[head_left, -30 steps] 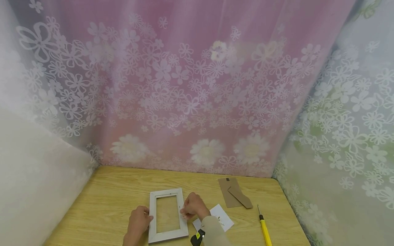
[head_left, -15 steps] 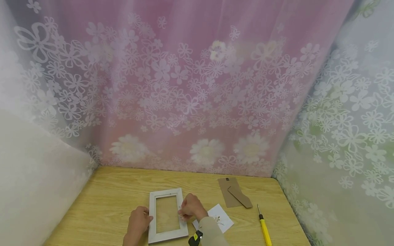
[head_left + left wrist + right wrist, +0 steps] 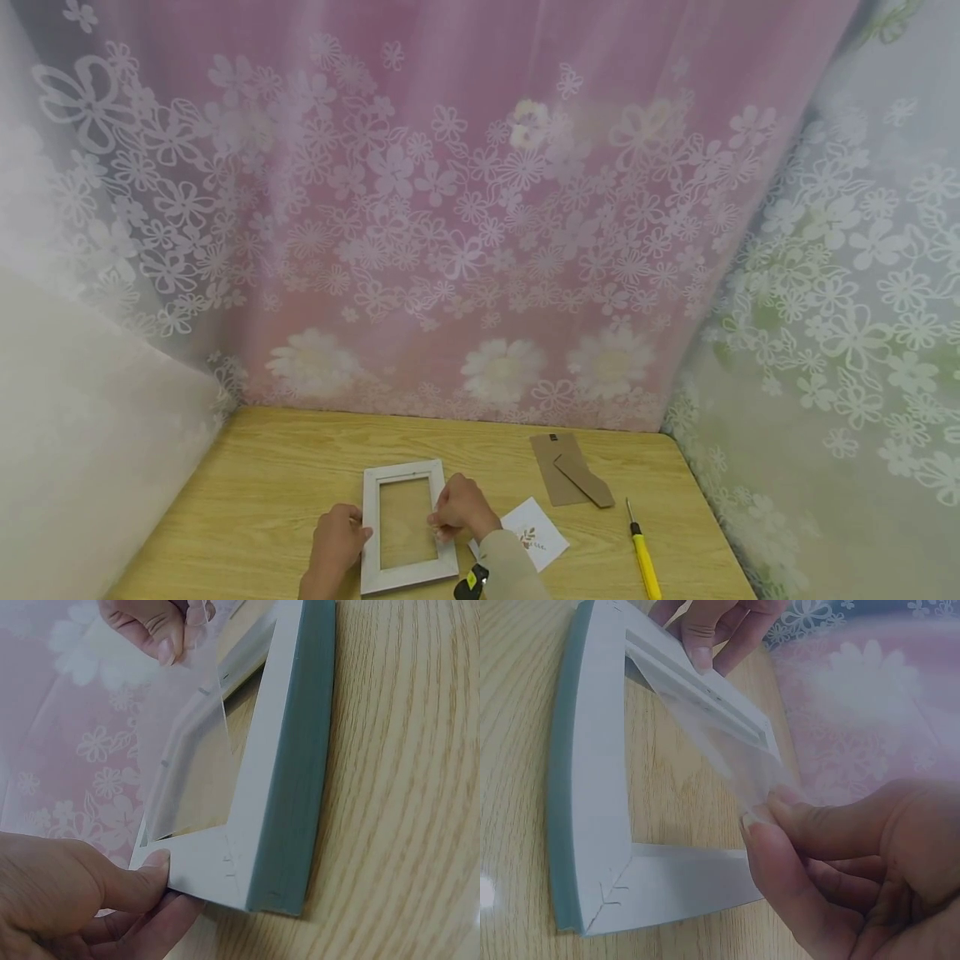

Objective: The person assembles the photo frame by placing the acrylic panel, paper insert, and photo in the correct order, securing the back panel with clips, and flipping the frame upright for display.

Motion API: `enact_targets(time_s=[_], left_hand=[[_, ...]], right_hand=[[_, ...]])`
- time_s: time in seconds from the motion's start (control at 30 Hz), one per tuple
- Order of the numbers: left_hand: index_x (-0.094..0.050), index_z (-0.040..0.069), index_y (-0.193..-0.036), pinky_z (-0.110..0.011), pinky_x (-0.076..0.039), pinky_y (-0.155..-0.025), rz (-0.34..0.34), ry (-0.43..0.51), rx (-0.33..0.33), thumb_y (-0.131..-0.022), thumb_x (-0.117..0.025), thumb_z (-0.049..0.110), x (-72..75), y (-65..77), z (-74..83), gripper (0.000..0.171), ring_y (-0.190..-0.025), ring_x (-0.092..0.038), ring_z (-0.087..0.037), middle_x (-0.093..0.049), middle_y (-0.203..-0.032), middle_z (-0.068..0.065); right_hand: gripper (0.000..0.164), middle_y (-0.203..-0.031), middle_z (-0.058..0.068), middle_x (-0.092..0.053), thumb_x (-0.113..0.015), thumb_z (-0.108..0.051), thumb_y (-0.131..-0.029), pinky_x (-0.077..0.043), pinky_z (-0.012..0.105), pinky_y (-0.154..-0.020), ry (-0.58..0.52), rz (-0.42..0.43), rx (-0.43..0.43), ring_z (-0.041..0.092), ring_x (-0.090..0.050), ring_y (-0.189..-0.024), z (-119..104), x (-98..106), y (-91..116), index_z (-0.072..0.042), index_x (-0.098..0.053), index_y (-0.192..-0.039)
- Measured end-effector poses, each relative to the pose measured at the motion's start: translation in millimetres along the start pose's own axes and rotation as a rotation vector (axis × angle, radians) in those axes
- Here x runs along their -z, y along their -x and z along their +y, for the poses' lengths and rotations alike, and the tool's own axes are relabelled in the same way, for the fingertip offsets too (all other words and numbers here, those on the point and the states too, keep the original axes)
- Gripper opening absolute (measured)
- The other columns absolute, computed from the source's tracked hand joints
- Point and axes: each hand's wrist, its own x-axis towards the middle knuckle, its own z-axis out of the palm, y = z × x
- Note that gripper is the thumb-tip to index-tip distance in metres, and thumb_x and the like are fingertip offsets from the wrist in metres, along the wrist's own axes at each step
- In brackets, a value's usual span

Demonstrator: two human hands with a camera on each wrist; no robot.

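Note:
A white picture frame [image 3: 371, 521] with greenish outer sides lies on the wooden table. My left hand [image 3: 336, 542] holds its left side; in the left wrist view the thumb [image 3: 146, 881] presses on the white face and the fingers curl below the edge. Over the frame's right side, my right hand [image 3: 463, 504] pinches a clear sheet [image 3: 720, 746] between thumb and fingertips. The sheet slants: its far edge sits at the frame's inner ledge on the left-hand side, and its near edge is raised in the right fingers. Wood grain shows through the frame's opening.
A brown backing board [image 3: 553, 483] with a stand leg [image 3: 587, 485] lies back right. A white printed card [image 3: 542, 533] is partly under the right forearm. Further right lies a yellow-handled screwdriver [image 3: 645, 567]. Flowered curtains [image 3: 480, 250] enclose the table's back and sides.
My right hand has shifted slightly left, farther over the frame, and the forearm uncovers more of the card. The left hand and frame stay almost still.

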Motion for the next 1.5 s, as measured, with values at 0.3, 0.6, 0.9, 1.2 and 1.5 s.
enact_targets(time_s=[0.3, 0.6, 0.9, 1.2, 1.5], left_hand=[[-0.07, -0.01, -0.099, -0.036, -0.055, -0.059, -0.003, 0.011, 0.008, -0.082, -0.08, 0.0, -0.1, 0.6, -0.1, 0.022, -0.071, -0.069, -0.021, -0.075, -0.084, -0.018], [-0.07, -0.01, -0.1, -0.034, -0.054, -0.057, -0.006, 0.011, 0.014, -0.082, -0.08, -0.001, -0.1, -0.3, -0.5, 0.022, -0.067, -0.068, -0.018, -0.075, -0.083, -0.018], [-0.069, -0.012, -0.103, -0.033, -0.055, -0.056, -0.021, 0.023, 0.021, -0.084, -0.079, -0.001, -0.7, -0.6, -0.1, 0.025, -0.067, -0.068, -0.018, -0.075, -0.084, -0.018], [-0.069, -0.012, -0.103, -0.034, -0.055, -0.058, -0.019, 0.012, 0.026, -0.083, -0.079, 0.0, 0.1, -0.5, 1.0, 0.025, -0.07, -0.069, -0.019, -0.075, -0.085, -0.018], [-0.07, -0.011, -0.102, -0.034, -0.054, -0.058, -0.007, -0.009, 0.021, -0.082, -0.08, 0.0, -0.1, -1.1, 0.0, 0.025, -0.068, -0.067, -0.019, -0.074, -0.081, -0.016]], right_hand=[[0.024, -0.07, 0.008, -0.066, -0.089, -0.001, -0.075, -0.059, 0.03, -0.056, 0.011, -0.013, -0.017, 0.013, -0.065, -0.047, 1.5, -2.1, -0.4, 0.0, -0.066, -0.077], [0.023, -0.062, 0.008, -0.068, -0.088, -0.001, -0.076, -0.059, 0.032, -0.053, -0.026, -0.047, -0.037, 0.014, -0.066, -0.046, 3.2, -6.6, -2.2, -0.001, -0.065, -0.074], [0.026, -0.052, 0.007, -0.066, -0.087, 0.002, -0.075, -0.054, 0.029, -0.045, -0.074, -0.059, -0.062, 0.009, -0.06, -0.039, 3.0, -9.6, -0.8, -0.002, -0.063, -0.067], [0.03, -0.047, 0.006, -0.064, -0.09, -0.007, -0.075, -0.054, 0.029, -0.049, 0.044, -0.024, -0.069, 0.01, -0.059, -0.037, 1.9, -11.3, 2.1, -0.004, -0.063, -0.061], [0.037, -0.041, 0.003, -0.058, -0.091, -0.017, -0.076, -0.057, 0.03, -0.055, 0.17, 0.001, -0.083, 0.008, -0.055, -0.034, 5.2, -16.2, 1.1, -0.005, -0.06, -0.06]])
